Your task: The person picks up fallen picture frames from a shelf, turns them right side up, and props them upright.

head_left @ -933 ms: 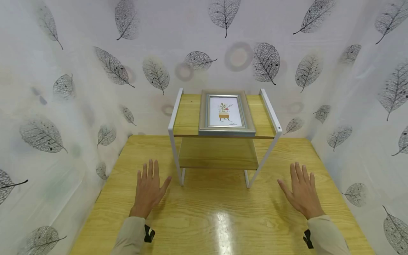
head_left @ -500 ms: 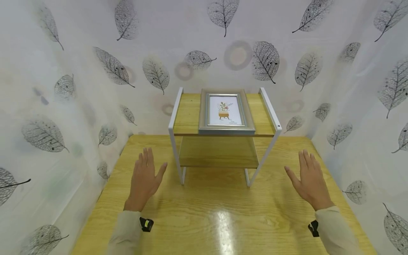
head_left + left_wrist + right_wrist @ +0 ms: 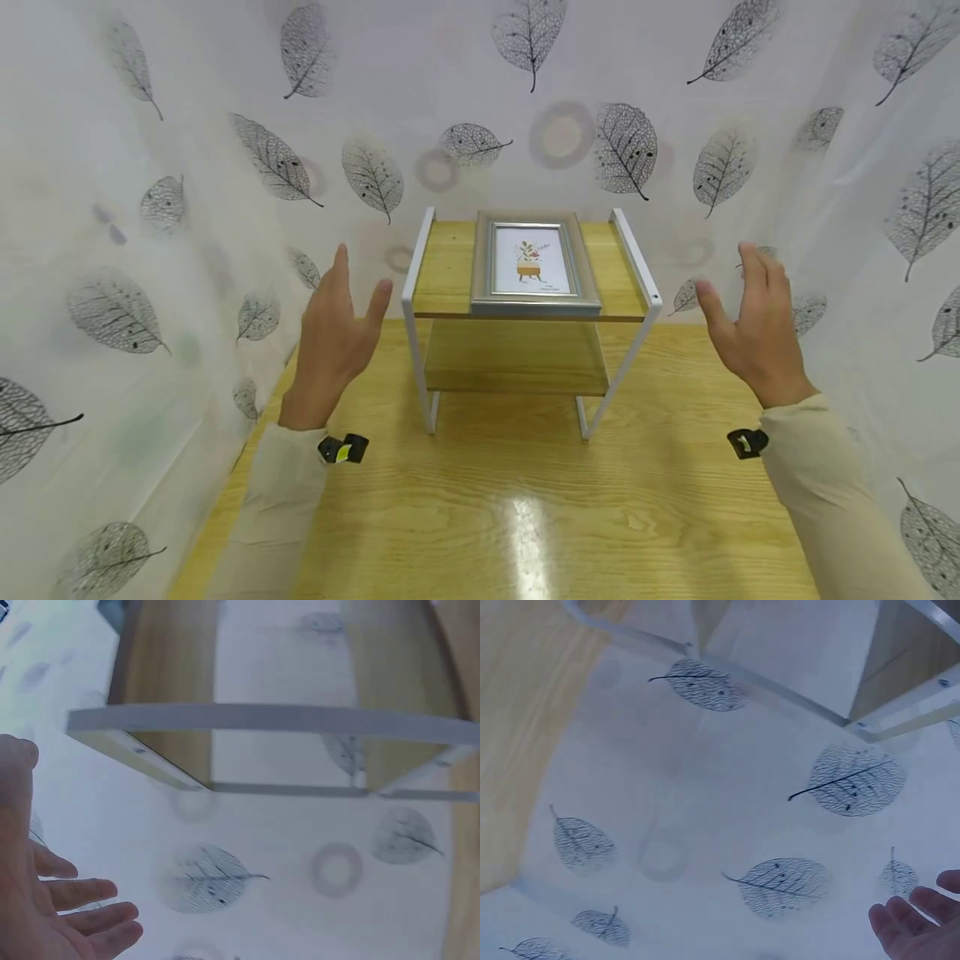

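1. The dial is centring on the two-tier shelf of yellow wood-grain boards and white metal side frames (image 3: 517,358), in the head view. It is standing on the yellow wood-grain table (image 3: 480,508). The rectangular beige-and-silver picture frame (image 3: 532,262) with a plant print is lying flat on the top board, towards twelve o'clock.

2. The person's bare left hand (image 3: 330,342) is hovering at nine o'clock, the bare right hand (image 3: 761,329) at three; neither is touching the shelf. Both are holding nothing, thumbs standing wide of the fingers.

3. Step, by judgement: an empty-handed reach, palms flanking the shelf. The next move would be calling for an even, two-sided closing inward, on shelf or picture frame; which, the pictures are not settling.

4. The left wrist view is showing small dark fastener spots (image 3: 140,750) on the white metal, which the head view is mostly hiding. Its fingers are sitting at eight o'clock.

5. The right wrist view is putting fingertips at four o'clock, against the white leaf-printed sheet (image 3: 705,757). Only the head view is showing the print clearly.
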The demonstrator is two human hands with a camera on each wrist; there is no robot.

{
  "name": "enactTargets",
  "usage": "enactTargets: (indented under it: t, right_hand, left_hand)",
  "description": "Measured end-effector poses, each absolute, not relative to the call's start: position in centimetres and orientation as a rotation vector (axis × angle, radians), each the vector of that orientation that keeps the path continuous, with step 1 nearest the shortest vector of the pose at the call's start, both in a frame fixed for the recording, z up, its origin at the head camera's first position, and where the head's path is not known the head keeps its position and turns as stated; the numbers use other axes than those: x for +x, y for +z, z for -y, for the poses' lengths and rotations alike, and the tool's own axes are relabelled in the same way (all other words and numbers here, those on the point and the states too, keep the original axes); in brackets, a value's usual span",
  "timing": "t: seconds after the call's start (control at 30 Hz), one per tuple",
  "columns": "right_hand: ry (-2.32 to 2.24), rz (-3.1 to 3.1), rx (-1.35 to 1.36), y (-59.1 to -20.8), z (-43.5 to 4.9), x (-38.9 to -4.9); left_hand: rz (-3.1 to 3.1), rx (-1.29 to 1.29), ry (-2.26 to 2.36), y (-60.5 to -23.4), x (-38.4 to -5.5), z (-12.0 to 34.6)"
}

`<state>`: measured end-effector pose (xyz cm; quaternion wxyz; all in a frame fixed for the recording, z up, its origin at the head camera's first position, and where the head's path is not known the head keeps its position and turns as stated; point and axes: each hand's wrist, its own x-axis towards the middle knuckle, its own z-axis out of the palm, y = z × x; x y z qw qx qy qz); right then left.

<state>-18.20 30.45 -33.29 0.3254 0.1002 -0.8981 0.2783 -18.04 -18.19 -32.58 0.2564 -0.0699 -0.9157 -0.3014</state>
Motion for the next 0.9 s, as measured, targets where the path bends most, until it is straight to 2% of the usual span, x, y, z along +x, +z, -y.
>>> enactTargets:
  t: [0.27, 0.5, 0.9]
  right_hand:
    - [0.798, 2.201, 0.336, -28.2, -27.1, -20.2]
    - [0.854, 2.259, 0.361, -25.6, -24.1, -21.3]
    - [0.654, 2.644, 0.333, -24.5, -20.0, -22.9]
  left_hand:
    - [2.408, -0.222, -0.931, -28.4, -19.0, 15.5]
    - [2.445, -0.204, -0.905, -25.4, -20.1, 12.6]
    - [2.811, -0.115, -0.663, -24.6, -21.5, 9.0]
